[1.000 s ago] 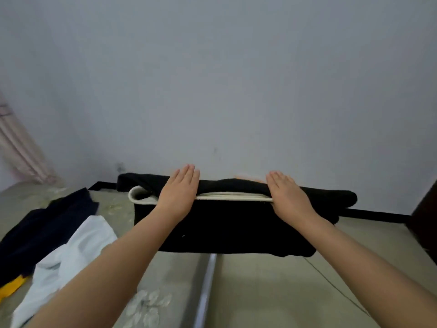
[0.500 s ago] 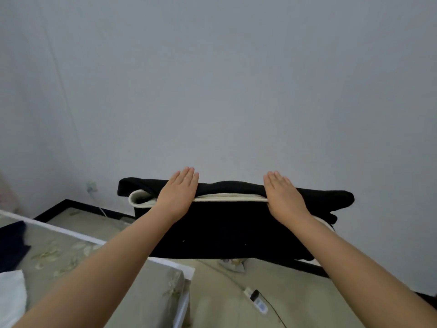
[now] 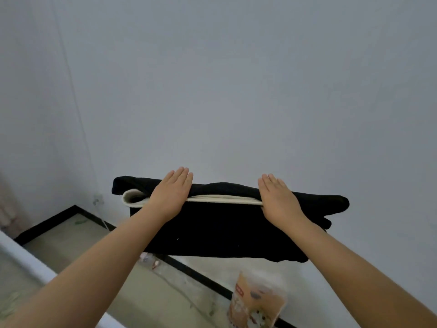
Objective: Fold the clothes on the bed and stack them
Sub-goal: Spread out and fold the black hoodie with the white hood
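A folded black garment (image 3: 220, 228) with a cream lining (image 3: 132, 200) showing along its top fold hangs in the air in front of the grey wall, off the bed. My left hand (image 3: 173, 192) lies over its top edge near the left end, fingers straight on top and thumb hidden underneath. My right hand (image 3: 279, 200) holds the top edge the same way further right. The garment droops below both hands, and a black end sticks out past my right hand.
The bed's edge (image 3: 21, 261) shows at the lower left. Below the garment lies a pale floor (image 3: 165, 292) with a black skirting line (image 3: 201, 275). A printed orange bag (image 3: 256, 304) stands on the floor at the lower right. A thin cable runs down the wall at the left.
My view and both hands have swung right, away from the bed, carrying the folded black garment. The loose dark and white clothes on the bed have left the frame; the floor bag has appeared.
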### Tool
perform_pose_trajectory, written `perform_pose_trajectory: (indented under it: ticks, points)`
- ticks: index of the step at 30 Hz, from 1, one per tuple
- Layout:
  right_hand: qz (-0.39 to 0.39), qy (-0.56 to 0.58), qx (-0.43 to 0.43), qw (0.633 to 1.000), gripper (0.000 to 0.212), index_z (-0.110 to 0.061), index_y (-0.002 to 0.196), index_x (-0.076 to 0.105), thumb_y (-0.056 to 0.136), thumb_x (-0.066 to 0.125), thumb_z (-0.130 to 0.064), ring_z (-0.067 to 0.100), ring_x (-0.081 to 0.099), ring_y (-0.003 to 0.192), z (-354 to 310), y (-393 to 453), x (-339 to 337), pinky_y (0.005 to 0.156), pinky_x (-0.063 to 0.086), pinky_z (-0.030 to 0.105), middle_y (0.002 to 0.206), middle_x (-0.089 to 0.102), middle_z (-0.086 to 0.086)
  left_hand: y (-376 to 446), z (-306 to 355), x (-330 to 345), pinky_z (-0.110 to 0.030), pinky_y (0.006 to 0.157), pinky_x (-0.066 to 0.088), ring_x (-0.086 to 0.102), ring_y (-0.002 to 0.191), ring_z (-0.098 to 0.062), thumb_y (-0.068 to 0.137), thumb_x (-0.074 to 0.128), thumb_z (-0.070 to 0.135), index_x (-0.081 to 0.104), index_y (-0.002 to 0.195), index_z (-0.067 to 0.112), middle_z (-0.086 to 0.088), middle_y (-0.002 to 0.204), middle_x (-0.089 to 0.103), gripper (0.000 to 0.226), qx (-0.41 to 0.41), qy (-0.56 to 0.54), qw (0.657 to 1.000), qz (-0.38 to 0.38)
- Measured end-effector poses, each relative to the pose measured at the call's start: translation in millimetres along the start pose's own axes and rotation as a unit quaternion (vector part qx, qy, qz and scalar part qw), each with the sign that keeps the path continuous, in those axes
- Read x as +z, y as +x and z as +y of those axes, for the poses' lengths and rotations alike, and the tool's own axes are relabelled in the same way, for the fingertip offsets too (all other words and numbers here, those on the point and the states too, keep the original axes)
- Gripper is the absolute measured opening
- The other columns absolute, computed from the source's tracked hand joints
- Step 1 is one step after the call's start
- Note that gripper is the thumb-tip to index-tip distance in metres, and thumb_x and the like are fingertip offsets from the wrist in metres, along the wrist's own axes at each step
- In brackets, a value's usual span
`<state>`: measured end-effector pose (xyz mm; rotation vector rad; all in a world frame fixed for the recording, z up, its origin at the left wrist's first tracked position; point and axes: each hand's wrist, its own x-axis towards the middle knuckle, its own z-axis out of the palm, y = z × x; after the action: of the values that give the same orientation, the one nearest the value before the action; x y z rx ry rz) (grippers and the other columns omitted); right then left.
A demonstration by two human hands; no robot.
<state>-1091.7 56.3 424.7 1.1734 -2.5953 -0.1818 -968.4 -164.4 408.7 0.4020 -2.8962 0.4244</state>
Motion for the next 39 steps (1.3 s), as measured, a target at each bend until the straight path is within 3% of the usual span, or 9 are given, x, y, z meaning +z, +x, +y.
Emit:
perform_pose_trajectory:
  ticks: [7,14,25,39]
  points:
    - [-0.006,0.031,-0.149,0.988,0.061,-0.001,0.145,0.0,0.096,0.035,-0.012,0.026,-0.001,0.143,-18.3,174.4,70.8,0.115,-0.004,0.034,0.154,-0.002,0.017,78.5,-68.1,74.0,-0.031,0.114,-0.006,-0.007,0.142,-0.023,0.091,0.028,0.0,-0.008,0.144,0.004,-0.013,0.154,-0.008,0.064,-0.13,0.022,0.989,-0.061]
    - [0.018,0.085,-0.309,0.947,0.059,0.0,0.144,0.0,0.095,0.032,-0.009,0.027,0.001,0.143,-95.7,305.7,110.2,0.115,-0.003,0.035,0.154,-0.001,0.018,82.8,-138.9,115.1,-0.031,0.114,-0.005,-0.005,0.142,-0.021,0.093,0.029,0.004,-0.006,0.145,0.005,-0.011,0.155,-0.004,0.063,-0.283,0.044,0.947,-0.147]
    - [0.028,0.149,-0.516,0.843,0.059,-0.001,0.145,0.002,0.094,0.031,-0.005,0.024,0.004,0.143,-315.0,435.7,116.7,0.115,-0.001,0.033,0.154,0.004,0.015,12.8,-282.5,155.8,-0.03,0.113,-0.006,-0.005,0.142,-0.021,0.093,0.026,0.006,-0.007,0.144,0.005,-0.011,0.155,-0.005,0.061,-0.469,0.07,0.856,-0.206]
    - [0.051,0.185,-0.616,0.764,0.058,-0.003,0.145,0.009,0.095,0.037,-0.01,0.023,0.013,0.142,-631.1,628.1,68.6,0.115,0.003,0.031,0.153,0.015,0.013,-19.5,-579.8,210.1,-0.03,0.113,-0.007,-0.007,0.142,-0.021,0.093,0.026,0.002,-0.007,0.144,0.005,-0.011,0.154,-0.006,0.062,-0.576,0.095,0.778,-0.232]
